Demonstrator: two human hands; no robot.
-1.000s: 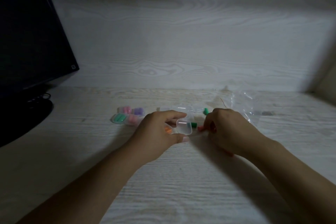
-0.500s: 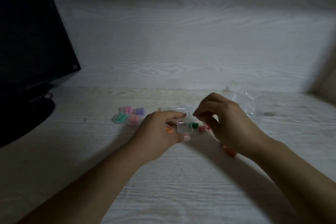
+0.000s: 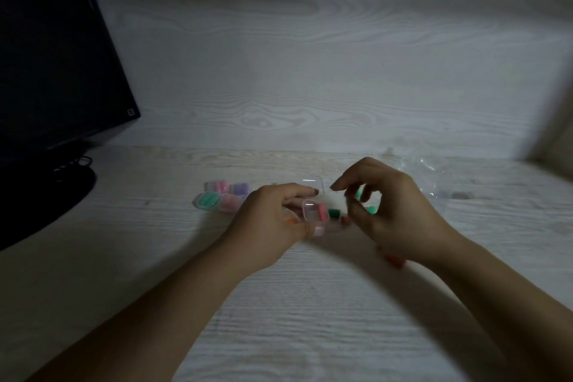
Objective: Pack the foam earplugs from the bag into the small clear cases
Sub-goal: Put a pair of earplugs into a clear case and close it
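I'm seeing my left hand [image 3: 273, 220] still gripping the open clear case [image 3: 314, 211], which now is holding a pink earplug [image 3: 322, 212] it lacked earlier. My right hand [image 3: 387, 211] is hovering beside it, fingers loosely curled, empty.

You have two hands in view, the left hand [image 3: 273, 220] and the right hand [image 3: 390, 214]. You hold one open clear case [image 3: 314, 211] with one pink earplug [image 3: 322, 212] inside. Four filled cases [image 3: 223, 198] sit together toward the tabletop's far edge. One dark green earplug [image 3: 334, 213] lies loose, one plastic bag [image 3: 434, 177] and one monitor [image 3: 55, 65].
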